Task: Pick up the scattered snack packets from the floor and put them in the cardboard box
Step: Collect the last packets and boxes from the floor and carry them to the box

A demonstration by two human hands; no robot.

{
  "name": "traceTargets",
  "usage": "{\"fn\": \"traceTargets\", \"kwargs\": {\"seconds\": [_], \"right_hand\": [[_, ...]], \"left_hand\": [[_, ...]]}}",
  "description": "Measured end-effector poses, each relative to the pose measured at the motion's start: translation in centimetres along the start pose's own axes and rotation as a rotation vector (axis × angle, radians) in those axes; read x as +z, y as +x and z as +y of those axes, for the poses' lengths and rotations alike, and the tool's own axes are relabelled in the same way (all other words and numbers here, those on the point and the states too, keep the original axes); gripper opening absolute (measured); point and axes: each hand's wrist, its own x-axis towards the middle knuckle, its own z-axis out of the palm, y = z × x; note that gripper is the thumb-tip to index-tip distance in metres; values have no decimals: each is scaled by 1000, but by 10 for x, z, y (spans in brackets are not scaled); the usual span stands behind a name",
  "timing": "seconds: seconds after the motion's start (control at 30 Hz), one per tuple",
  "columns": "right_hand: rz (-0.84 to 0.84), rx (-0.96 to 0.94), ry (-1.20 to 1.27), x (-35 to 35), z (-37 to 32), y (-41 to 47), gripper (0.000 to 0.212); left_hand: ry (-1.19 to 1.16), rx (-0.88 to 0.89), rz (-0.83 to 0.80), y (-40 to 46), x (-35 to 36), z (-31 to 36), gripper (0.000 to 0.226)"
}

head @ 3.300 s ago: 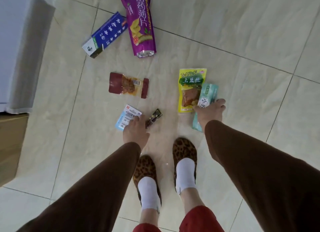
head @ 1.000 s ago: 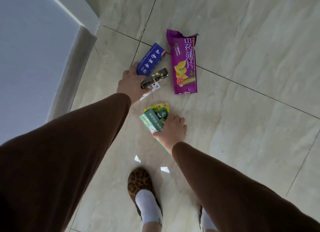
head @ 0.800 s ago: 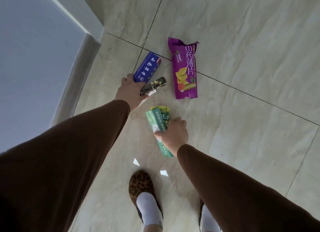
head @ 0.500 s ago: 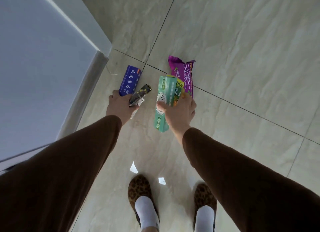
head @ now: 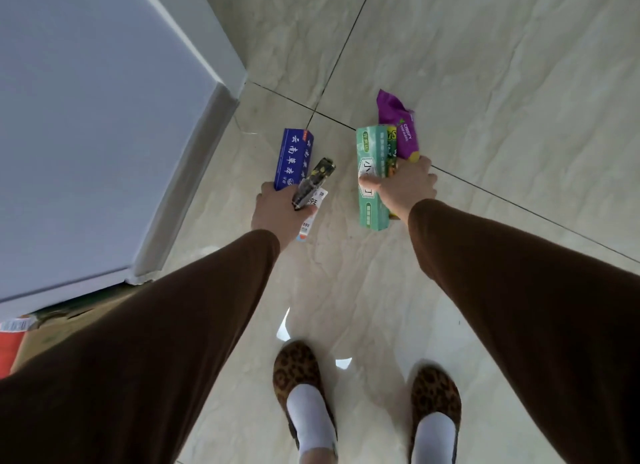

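My left hand point(head: 280, 209) grips a blue box point(head: 292, 157), a small dark packet point(head: 313, 181) and a white packet point(head: 311, 212) together, lifted off the floor. My right hand point(head: 405, 186) holds a green box point(head: 370, 173), a yellow packet point(head: 391, 141) squeezed behind it, and a purple snack bag point(head: 400, 128). Both bundles hang above the beige tiles. A corner of the cardboard box point(head: 52, 328) shows at the lower left, partly hidden by my left sleeve.
A white cabinet or appliance point(head: 93, 117) fills the upper left, its corner close to my left hand. My two feet in leopard-print shoes point(head: 299, 370) stand on the tile floor point(head: 485, 83). A red item point(head: 8, 353) lies in the box.
Both hands rose from the floor. My left hand took up the blue box; my right hand took up the purple bag with the green box and yellow packet. The view turned left.
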Motion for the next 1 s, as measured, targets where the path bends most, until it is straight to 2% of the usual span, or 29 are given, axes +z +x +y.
{"fn": "traceTargets", "kwargs": {"seconds": [0.17, 0.5, 0.63, 0.83, 1.0], "right_hand": [[-106, 25, 172, 2, 20, -62, 82], [-125, 11, 333, -21, 26, -228, 82], [-145, -28, 363, -17, 20, -304, 73], [-177, -82, 306, 8, 9, -422, 69], [-151, -95, 315, 39, -21, -504, 65]], "left_hand": [[18, 1, -6, -36, -12, 9, 43], [24, -20, 13, -185, -64, 4, 39], [20, -27, 53, -257, -84, -22, 28], [-17, -64, 56, -363, -117, -79, 23], [-42, -70, 51, -423, -152, -149, 39]]}}
